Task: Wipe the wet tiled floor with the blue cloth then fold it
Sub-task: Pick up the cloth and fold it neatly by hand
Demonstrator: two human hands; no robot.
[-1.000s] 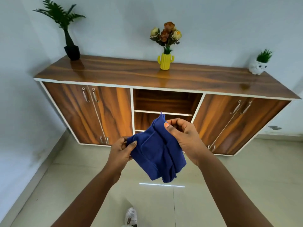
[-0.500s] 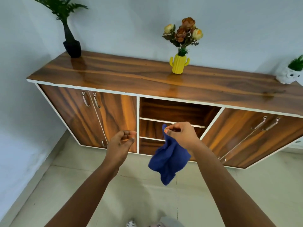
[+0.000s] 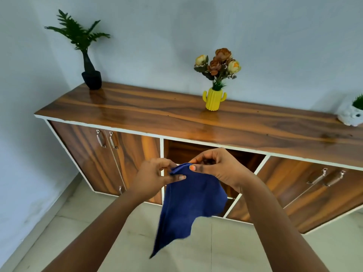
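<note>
The blue cloth hangs in the air in front of me, its lower corner dangling over the pale tiled floor. My left hand pinches the cloth's top edge at the left. My right hand pinches the same top edge just to the right, thumb on the front. Both hands are close together, in front of the cabinet's open middle shelves.
A long wooden sideboard stands against the wall. On it are a black potted plant, a yellow cactus vase with flowers and a small white pot at the right edge. A wall closes the left side.
Half a second ago only my right hand held the cloth; my left hand has come back and pinched its top edge. The cloth has opened out and hangs longer. The view has tilted upward.
</note>
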